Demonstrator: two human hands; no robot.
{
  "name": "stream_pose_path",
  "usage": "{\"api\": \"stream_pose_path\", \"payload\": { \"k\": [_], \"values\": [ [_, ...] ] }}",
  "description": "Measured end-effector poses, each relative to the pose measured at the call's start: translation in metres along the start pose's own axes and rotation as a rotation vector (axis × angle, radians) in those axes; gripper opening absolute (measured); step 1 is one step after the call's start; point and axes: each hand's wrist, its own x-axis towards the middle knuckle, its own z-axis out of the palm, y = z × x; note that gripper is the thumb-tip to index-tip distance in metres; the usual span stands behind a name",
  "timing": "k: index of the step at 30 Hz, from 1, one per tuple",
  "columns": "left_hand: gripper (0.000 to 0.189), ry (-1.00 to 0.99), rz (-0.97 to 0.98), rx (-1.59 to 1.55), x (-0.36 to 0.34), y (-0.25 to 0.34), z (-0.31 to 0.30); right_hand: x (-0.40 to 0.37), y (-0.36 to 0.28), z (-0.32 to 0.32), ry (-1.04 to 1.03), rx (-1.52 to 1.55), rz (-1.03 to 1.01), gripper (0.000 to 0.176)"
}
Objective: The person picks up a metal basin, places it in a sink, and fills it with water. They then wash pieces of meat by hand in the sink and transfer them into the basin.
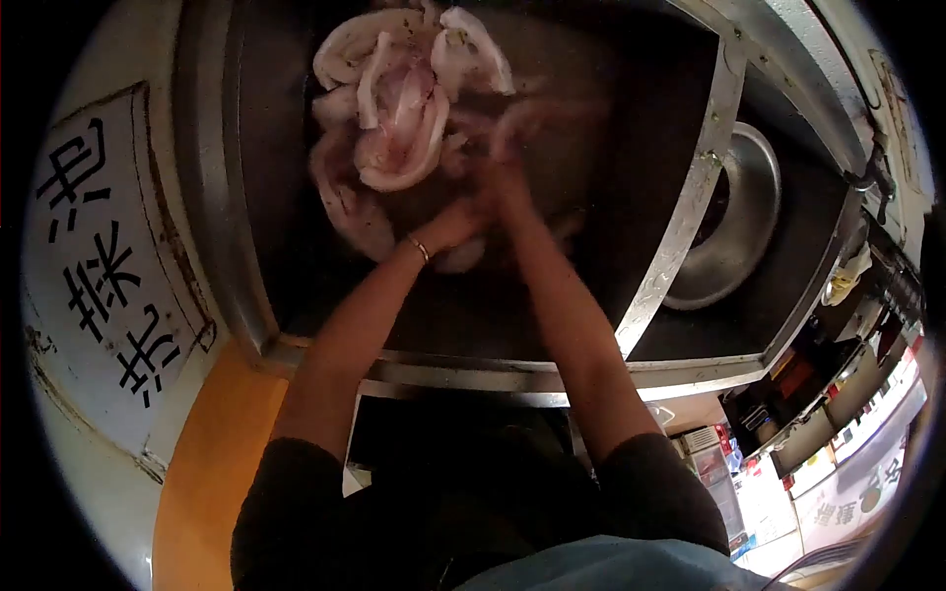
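The pale pink and white pieces of raw meat [399, 108] lie piled in the far left part of the dark sink basin [443, 362]. More strips trail down the left side of the basin, and one pale piece [459, 258] shows just under the wrists.

Both hands meet at the near right edge of the pile. The left hand [461, 219] sits at the end of a bare forearm with a thin bracelet [422, 248] at the wrist. It looks drawn in against the other hand, but blur hides whether the fingers are curled around anything. The right hand [505, 177] lies just beyond it and touches or overlaps it, its fingers smeared towards the meat. I cannot tell how far it is open or whether it grips a piece. Both hands are in among or right against the nearest strips.

A steel divider [680, 222] bounds the basin on the right. Beyond it a second basin [788, 286] holds a round metal bowl [737, 231]. To the left of the sink a white sign [103, 266] with black characters is fixed to the surround, and an orange surface [202, 473] lies near it, beside the person's dark sleeve.
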Motion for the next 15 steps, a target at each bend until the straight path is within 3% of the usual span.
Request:
{"api": "stream_pose_path", "payload": {
  "k": [1, 3, 5, 7, 8, 9, 11, 13, 14, 15],
  "values": [
    [0.029, -0.012, -0.037, -0.003, -0.003, -0.003, -0.004, 0.007, 0.001, -0.005, -0.099, 0.031, -0.018, 0.046],
    [0.033, -0.081, -0.012, -0.025, -0.011, -0.020, -0.014, 0.000, -0.055, -0.030, 0.007, 1.206, 0.422, 0.041],
    [0.037, -0.136, 0.037, -0.048, -0.026, -0.024, -0.030, 0.029, -0.018, -0.038, 0.067, 1.448, 0.224, 0.039],
    [0.040, -0.212, -0.358, 0.022, -0.038, -0.003, -0.053, 0.035, -0.034, -0.075, 0.170, 1.402, 0.252, 0.036],
    [0.040, -0.211, -0.361, 0.019, -0.043, -0.015, -0.057, 0.033, -0.050, -0.092, 0.217, 1.268, 0.256, 0.034],
    [0.041, -0.220, -0.485, 0.136, -0.046, -0.033, -0.062, 0.034, -0.063, -0.104, 0.261, 1.133, 0.253, 0.032],
    [0.043, -0.226, -0.611, 0.250, -0.050, -0.030, -0.063, 0.036, -0.070, -0.109, 0.338, 1.149, 0.258, 0.032],
    [0.043, -0.186, -0.292, 0.407, -0.050, -0.017, -0.063, 0.036, -0.078, -0.111, 0.416, 1.162, 0.260, 0.033],
    [0.043, -0.184, -0.293, 0.405, -0.045, 0.000, -0.063, 0.030, -0.082, -0.109, 0.401, 1.149, 0.279, 0.033],
    [0.047, -0.009, -0.150, 0.550, -0.033, 0.020, -0.059, 0.025, -0.084, -0.104, 0.387, 1.137, 0.301, 0.034]
  ]
}}
